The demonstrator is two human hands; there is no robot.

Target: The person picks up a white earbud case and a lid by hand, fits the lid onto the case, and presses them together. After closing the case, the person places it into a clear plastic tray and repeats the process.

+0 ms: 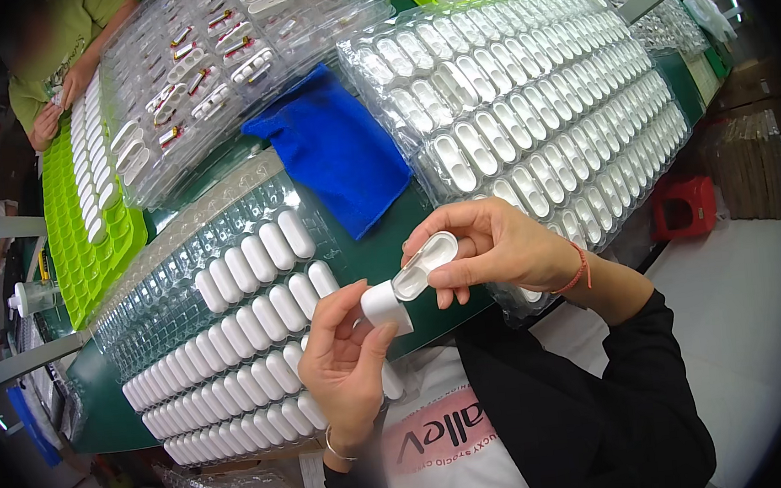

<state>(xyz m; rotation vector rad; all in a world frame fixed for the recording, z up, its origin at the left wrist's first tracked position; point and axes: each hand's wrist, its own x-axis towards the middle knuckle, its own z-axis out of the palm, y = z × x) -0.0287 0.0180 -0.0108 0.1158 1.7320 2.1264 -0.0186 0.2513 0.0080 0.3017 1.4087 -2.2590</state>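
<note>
A small white plastic case (405, 287) with its hinged lid swung open sits between both hands. My left hand (349, 362) grips the case's lower body from below. My right hand (492, 247) pinches the open lid from above, fingers curled round it. Just left of my left hand lies a clear blister tray (174, 289) with rows of closed white cases. Behind my right hand a second clear tray (535, 104) carries several rows of open white shells.
A blue cloth (337, 147) lies on the green table between the trays. Green trays (74, 241) and more clear trays (211, 56) stand at the far left, where another person in a green shirt (54, 50) works. A red stool (684, 205) is on the floor at right.
</note>
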